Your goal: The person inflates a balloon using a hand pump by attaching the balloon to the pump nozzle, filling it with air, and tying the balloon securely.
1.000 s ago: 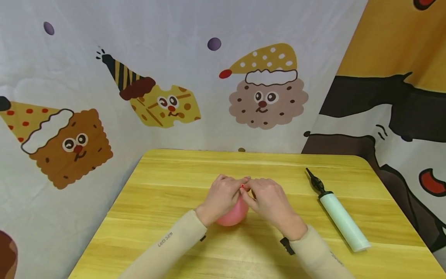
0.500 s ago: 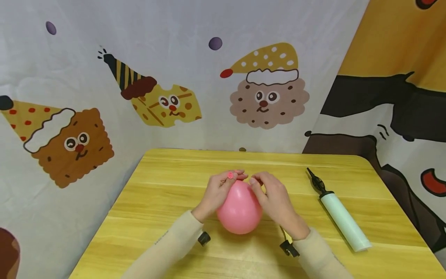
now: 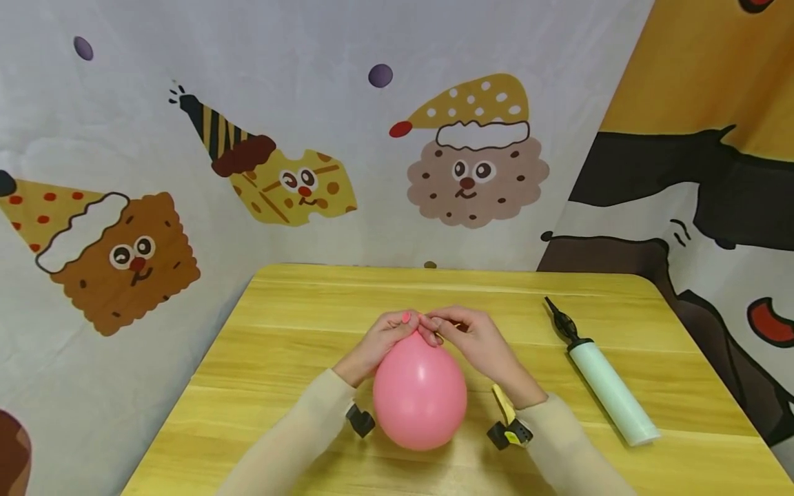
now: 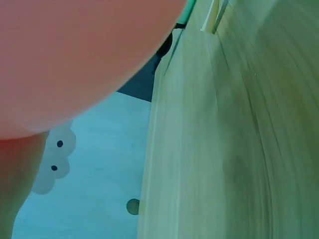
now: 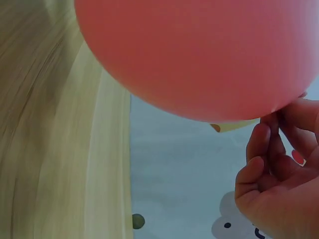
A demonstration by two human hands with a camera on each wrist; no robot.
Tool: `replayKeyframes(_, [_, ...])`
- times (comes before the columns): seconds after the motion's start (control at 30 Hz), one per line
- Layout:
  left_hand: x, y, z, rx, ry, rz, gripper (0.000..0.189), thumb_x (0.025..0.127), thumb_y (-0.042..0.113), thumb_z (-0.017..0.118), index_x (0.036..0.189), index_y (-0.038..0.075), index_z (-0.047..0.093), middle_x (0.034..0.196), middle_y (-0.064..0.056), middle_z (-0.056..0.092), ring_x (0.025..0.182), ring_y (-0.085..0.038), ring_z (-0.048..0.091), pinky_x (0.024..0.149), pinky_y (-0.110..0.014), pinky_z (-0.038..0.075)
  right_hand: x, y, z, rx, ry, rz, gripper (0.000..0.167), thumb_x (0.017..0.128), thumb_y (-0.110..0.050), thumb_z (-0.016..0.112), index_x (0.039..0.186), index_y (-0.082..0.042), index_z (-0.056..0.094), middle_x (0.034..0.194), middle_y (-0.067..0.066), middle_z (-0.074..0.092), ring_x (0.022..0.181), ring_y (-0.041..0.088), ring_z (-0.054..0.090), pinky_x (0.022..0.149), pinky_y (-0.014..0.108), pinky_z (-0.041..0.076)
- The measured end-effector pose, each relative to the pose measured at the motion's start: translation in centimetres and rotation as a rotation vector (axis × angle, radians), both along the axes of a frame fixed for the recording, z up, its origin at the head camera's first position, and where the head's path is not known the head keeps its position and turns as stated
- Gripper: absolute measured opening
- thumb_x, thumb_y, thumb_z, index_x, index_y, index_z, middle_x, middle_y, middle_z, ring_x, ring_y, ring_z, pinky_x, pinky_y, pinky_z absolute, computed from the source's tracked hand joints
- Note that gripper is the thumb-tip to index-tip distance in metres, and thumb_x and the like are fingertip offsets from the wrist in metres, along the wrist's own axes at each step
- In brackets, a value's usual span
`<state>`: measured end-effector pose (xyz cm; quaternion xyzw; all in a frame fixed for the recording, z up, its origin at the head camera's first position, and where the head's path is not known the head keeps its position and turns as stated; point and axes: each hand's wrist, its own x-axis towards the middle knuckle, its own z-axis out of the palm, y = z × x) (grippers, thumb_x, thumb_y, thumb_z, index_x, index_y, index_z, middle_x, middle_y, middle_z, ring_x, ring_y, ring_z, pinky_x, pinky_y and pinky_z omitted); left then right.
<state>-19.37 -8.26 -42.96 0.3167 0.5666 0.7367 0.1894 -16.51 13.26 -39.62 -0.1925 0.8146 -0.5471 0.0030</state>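
A blown-up pink balloon (image 3: 420, 396) hangs below both hands, its neck up among the fingers and mostly hidden by them. My left hand (image 3: 375, 341) pinches the neck from the left, and a bit of pink rubber shows at its fingertips. From the right, my right hand (image 3: 480, 339) pinches at the same spot, thumb against curled fingers. The right wrist view has the right hand (image 5: 281, 169) just beyond the balloon (image 5: 199, 55). In the left wrist view the balloon (image 4: 75, 55) covers most of the left hand (image 4: 20, 184).
A mint-green hand pump (image 3: 611, 393) with a black nozzle lies on the right of the wooden table (image 3: 279, 310). A cartoon-printed cloth (image 3: 372, 34) hangs behind the table. Black wrist cameras (image 3: 360, 420) sit under both sleeves.
The balloon has swung from mostly hidden behind the left hand to hanging in front, below both hands. The right hand, briefly apart from the left, has come back to the neck.
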Motion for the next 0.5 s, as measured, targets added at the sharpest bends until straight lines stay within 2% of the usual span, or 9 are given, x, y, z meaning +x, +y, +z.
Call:
replayKeyframes(0.1, [0.0,-0.3,0.0,-0.019,-0.016,-0.023,0.034,0.114,0.029,0.041,0.109,0.024,0.075,0.1,0.007,0.077,0.11,-0.014,0.07,0.11,-0.038,0.047,0.0,-0.2,0.4,0.008,-0.004,0.013,0.02,0.104,-0.024,0.067,0.117,-0.016,0.079,0.115,-0.002,0.075,0.103,0.019,0.069,0.088,0.04,0.058])
replayKeyframes(0.3, [0.0,-0.7,-0.1,-0.022,-0.087,-0.092,0.033,0.113,0.03,0.044,0.107,0.024,0.076,0.097,0.007,0.076,0.11,-0.015,0.069,0.11,-0.044,0.047,0.0,-0.1,0.9,0.066,-0.053,0.022,0.016,0.099,-0.027,0.073,0.11,-0.02,0.081,0.106,-0.006,0.076,0.093,0.02,0.064,0.08,0.036,0.055])
replayKeyframes(0.5, [-0.2,-0.7,-0.5,-0.019,-0.065,-0.127,0.035,0.113,0.028,0.044,0.102,0.025,0.077,0.096,0.007,0.076,0.11,-0.016,0.069,0.112,-0.045,0.045,0.0,0.0,1.2,0.099,-0.087,0.039,0.014,0.099,-0.026,0.073,0.107,-0.019,0.081,0.101,-0.004,0.075,0.09,0.023,0.061,0.074,0.034,0.054])
